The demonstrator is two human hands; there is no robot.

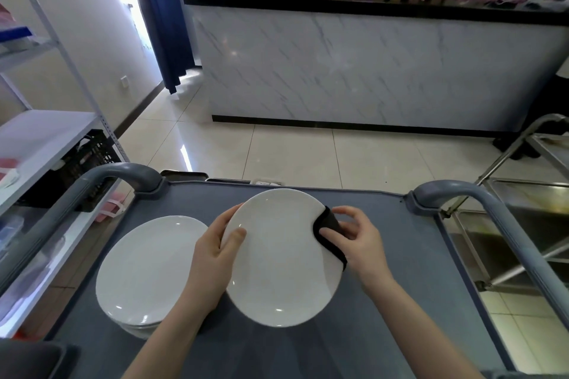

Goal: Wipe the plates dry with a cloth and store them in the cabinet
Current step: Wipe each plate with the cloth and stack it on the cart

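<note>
One white plate [283, 258]: we hold it.
Left hand [212, 255]: grips our plate's rim.
Right hand [357, 240]: pinches black cloth [328, 232] on rim.

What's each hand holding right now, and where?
The left hand grips the white plate by its left rim; right hand pinches the black cloth over the right rim.

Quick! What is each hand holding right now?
Left hand: grips the white plate by its left edge.
Right hand: pinches the black cloth against the plate's right rim.
</note>
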